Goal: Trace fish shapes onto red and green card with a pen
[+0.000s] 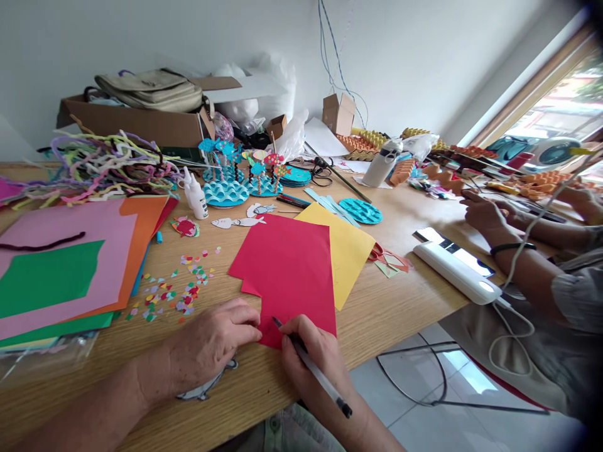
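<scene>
A black-tipped pen (313, 367) with a clear barrel is pinched in my right hand (315, 351). Its tip touches the lower part of a red sheet of paper (294, 270), near faint dark marks. My left hand (219, 336), fingers bent and close together, holds down the sheet's lower left edge. Partly under that hand lies a grey fish cutout (205, 390). A yellow sheet (351, 254) sticks out beneath the red one. Red-handled scissors (375, 252) rest at its right side, by paper scraps. Small paper fish (239, 222) lie beyond the red sheet.
Coloured paper sheets (113, 270), paper bits (186, 292), a glue bottle (195, 196) and pipe cleaners (108, 166) occupy the left side. Blue fish decorations (226, 188) stand behind. To the right are a white power strip (455, 273) with a cable and another person's hands (487, 216).
</scene>
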The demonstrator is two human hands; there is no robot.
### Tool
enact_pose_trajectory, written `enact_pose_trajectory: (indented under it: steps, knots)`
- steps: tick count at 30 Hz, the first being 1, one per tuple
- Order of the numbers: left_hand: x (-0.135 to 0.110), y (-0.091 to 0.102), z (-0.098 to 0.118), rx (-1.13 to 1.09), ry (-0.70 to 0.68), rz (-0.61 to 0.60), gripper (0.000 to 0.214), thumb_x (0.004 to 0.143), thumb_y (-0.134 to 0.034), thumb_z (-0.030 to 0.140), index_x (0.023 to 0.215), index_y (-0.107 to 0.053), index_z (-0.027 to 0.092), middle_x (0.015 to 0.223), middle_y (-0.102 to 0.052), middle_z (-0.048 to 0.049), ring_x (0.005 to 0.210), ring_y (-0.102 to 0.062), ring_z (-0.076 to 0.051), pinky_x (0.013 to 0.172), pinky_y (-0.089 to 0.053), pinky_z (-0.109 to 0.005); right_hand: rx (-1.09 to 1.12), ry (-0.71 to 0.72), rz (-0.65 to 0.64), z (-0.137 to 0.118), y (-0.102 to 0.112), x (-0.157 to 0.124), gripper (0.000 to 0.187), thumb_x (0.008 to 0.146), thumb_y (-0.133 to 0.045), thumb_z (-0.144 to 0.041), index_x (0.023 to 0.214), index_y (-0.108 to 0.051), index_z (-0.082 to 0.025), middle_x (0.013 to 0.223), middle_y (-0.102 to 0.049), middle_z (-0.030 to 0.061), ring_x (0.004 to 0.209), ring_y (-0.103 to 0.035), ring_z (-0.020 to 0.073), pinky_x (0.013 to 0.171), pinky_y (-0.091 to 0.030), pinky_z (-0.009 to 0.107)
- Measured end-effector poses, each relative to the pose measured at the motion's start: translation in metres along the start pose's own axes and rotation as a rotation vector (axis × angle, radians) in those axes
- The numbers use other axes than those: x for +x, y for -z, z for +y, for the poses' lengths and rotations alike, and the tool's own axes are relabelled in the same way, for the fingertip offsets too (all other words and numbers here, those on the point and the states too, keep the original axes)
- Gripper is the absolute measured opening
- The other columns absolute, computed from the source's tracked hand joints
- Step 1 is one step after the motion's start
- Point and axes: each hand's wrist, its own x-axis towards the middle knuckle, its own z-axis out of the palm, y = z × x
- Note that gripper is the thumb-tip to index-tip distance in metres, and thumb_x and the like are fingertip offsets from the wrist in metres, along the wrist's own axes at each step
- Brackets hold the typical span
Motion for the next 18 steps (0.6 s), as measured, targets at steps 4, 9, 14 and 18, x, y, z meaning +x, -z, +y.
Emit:
enact_pose_trajectory:
  steps: [4, 9, 14, 18]
  knots:
    - [0.0004, 0.0013, 0.0015, -0.005, 0.007, -0.004, 0.039, 0.082, -0.037, -0.004, 0.095, -0.063, 0.020, 0.101, -0.059, -0.0031, 0.098, -0.051, -0.018, 0.087, -0.041, -0.028, 0.014, 0.000, -0.016, -0.0005, 0.0010, -0.0003, 0.012, 0.078, -0.044, -0.012, 0.075, -0.054, -0.018, 0.054, -0.054, -0.0035, 0.044, -0.051, 0.0102, 0.045, -0.036, 0.018]
    - [-0.0008, -0.0004, -0.0004, -0.003, 0.003, 0.000, 0.041, 0.078, -0.037, -0.006, 0.095, -0.064, 0.020, 0.100, -0.059, -0.0027, 0.097, -0.051, -0.018, 0.086, -0.041, -0.028, 0.029, -0.028, 0.015, -0.0017, 0.0014, -0.0010, 0.013, 0.079, -0.043, -0.013, 0.075, -0.055, -0.018, 0.052, -0.053, -0.0041, 0.043, -0.050, 0.0097, 0.044, -0.035, 0.018]
    - [0.0002, 0.0002, -0.0001, 0.008, -0.003, 0.006, 0.038, 0.081, -0.037, -0.003, 0.094, -0.064, 0.021, 0.098, -0.059, -0.0027, 0.096, -0.052, -0.017, 0.085, -0.042, -0.028, 0.011, -0.009, -0.001, -0.0017, 0.0014, 0.0003, 0.013, 0.078, -0.043, -0.014, 0.076, -0.054, -0.019, 0.054, -0.055, -0.0033, 0.044, -0.051, 0.0106, 0.045, -0.037, 0.019]
    - [0.0004, 0.0016, 0.0022, 0.011, 0.009, 0.003, 0.038, 0.081, -0.038, -0.004, 0.093, -0.064, 0.020, 0.099, -0.059, -0.0027, 0.097, -0.052, -0.018, 0.086, -0.042, -0.027, 0.018, -0.027, -0.018, -0.0020, 0.0026, 0.0008, 0.012, 0.078, -0.043, -0.014, 0.074, -0.053, -0.020, 0.052, -0.054, -0.0040, 0.042, -0.049, 0.0103, 0.043, -0.035, 0.018]
